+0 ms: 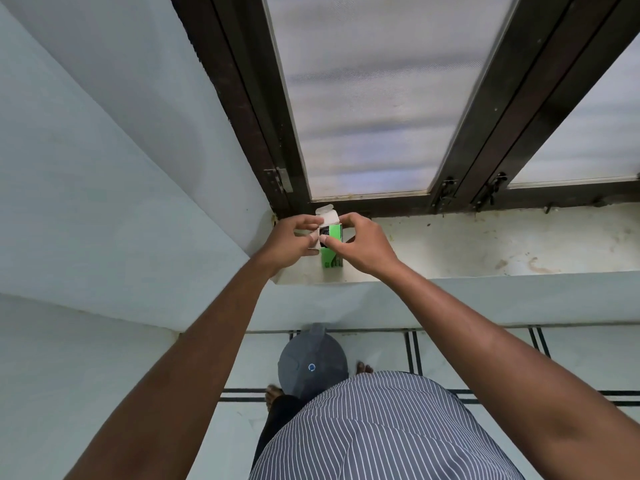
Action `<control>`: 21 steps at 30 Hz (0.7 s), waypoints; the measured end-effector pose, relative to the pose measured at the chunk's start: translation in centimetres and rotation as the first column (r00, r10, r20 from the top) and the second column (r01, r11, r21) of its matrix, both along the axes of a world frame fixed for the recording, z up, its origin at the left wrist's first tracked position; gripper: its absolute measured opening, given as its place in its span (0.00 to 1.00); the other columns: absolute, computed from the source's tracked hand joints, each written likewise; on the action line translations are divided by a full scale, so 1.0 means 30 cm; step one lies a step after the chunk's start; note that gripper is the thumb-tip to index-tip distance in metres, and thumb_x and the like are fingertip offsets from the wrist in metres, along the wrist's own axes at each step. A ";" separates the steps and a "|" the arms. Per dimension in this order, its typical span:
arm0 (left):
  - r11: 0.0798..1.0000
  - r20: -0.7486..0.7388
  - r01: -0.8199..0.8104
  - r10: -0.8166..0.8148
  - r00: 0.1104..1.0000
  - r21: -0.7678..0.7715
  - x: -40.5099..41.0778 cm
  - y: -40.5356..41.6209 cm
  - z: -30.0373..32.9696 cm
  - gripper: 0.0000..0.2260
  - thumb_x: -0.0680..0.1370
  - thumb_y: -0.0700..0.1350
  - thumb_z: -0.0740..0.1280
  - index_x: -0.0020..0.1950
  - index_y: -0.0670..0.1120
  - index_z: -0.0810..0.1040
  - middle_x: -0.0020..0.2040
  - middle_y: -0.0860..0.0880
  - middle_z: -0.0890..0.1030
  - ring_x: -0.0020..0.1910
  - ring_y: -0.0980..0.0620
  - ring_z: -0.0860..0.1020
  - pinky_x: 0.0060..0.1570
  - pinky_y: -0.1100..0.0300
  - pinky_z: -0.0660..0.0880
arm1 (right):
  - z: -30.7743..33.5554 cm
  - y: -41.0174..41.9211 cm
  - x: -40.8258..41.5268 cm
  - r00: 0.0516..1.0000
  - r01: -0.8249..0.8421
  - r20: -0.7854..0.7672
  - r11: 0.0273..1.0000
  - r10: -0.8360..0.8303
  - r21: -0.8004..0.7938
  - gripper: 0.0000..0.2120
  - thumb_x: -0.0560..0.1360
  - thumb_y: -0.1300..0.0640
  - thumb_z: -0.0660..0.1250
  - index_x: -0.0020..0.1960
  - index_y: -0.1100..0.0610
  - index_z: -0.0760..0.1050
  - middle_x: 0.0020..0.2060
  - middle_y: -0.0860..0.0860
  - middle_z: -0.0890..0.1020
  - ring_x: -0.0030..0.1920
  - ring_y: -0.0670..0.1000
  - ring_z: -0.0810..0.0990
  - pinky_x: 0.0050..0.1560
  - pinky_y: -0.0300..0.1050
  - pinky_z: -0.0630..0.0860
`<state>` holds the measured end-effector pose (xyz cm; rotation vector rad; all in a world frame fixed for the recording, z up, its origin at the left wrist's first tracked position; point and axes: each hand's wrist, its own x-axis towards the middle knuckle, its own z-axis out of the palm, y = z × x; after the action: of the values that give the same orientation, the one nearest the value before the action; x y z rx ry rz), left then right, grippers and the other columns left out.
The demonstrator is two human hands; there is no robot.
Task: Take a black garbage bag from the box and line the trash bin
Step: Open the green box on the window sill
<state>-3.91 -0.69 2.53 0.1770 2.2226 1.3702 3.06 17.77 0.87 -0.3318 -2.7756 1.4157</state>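
Head view, looking down past a striped shirt at two bare arms reaching forward to a white windowsill [485,244] under a dark-framed window [398,98]. A small green box [333,252] stands upright on the sill near its left corner, top flaps open. Dark folded plastic, the bag [325,232], shows in the mouth of the box. The left hand [294,240] holds the box from the left, fingers curled around the white flap at the top, thumb against the side. The right hand [360,242] is curled at the opening, thumb and forefinger closing in a pinch at the dark plastic; whether they already grip it is too small to tell. On the tiled floor below, just in front of the bare feet, sits the bin [311,363], grey, round, its lid shut.

Judging from this, the step is drawing one bag out of the box. The bag should be very light, thin, soft and slippery, packed tight in a roll or fold. Best hold is a fingertip pinch on the loose outer edge or corner, pulled straight up while the other hand steadies the box, which is light cardboard and could tip or lift with the pull. The film may tear if snagged on the flap, and a second bag may follow the first
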 end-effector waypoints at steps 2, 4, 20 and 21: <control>0.999 -0.029 0.019 -0.020 0.999 -0.040 0.007 -0.004 -0.006 0.16 0.86 0.40 0.70 0.73 0.47 0.82 0.69 0.45 0.80 0.63 0.44 0.82 0.56 0.49 0.86 | 0.010 0.005 0.000 0.999 0.053 -0.010 0.998 -0.053 -0.021 0.29 0.79 0.40 0.76 0.75 0.54 0.77 0.64 0.48 0.85 0.60 0.50 0.84 0.57 0.46 0.79; 0.993 -0.081 0.038 -0.048 0.996 -0.112 0.015 -0.007 -0.014 0.15 0.86 0.44 0.70 0.72 0.49 0.82 0.66 0.48 0.82 0.58 0.49 0.82 0.50 0.54 0.84 | 0.019 0.007 0.002 0.993 0.113 -0.030 0.992 -0.115 -0.061 0.27 0.82 0.42 0.72 0.76 0.54 0.75 0.62 0.48 0.85 0.57 0.53 0.86 0.57 0.49 0.81; 0.988 -0.125 0.035 -0.054 0.991 -0.148 0.060 -0.040 -0.050 0.14 0.79 0.48 0.79 0.62 0.49 0.81 0.55 0.49 0.88 0.55 0.50 0.86 0.58 0.53 0.82 | -0.041 -0.020 0.122 0.991 -0.119 -0.052 0.989 0.124 0.092 0.39 0.79 0.43 0.76 0.85 0.52 0.68 0.72 0.50 0.80 0.70 0.51 0.78 0.70 0.48 0.76; 0.989 -0.089 0.052 -0.064 0.994 -0.139 0.061 -0.041 -0.043 0.16 0.79 0.48 0.79 0.63 0.49 0.81 0.54 0.49 0.88 0.56 0.51 0.86 0.57 0.53 0.82 | -0.042 -0.018 0.120 0.990 -0.122 -0.061 0.988 0.128 0.093 0.38 0.80 0.45 0.76 0.86 0.51 0.68 0.73 0.51 0.80 0.72 0.52 0.78 0.72 0.50 0.76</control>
<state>-2.07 -1.92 1.24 0.2595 2.3600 1.1964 6.66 17.22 -0.40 -0.1083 -2.8390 1.2940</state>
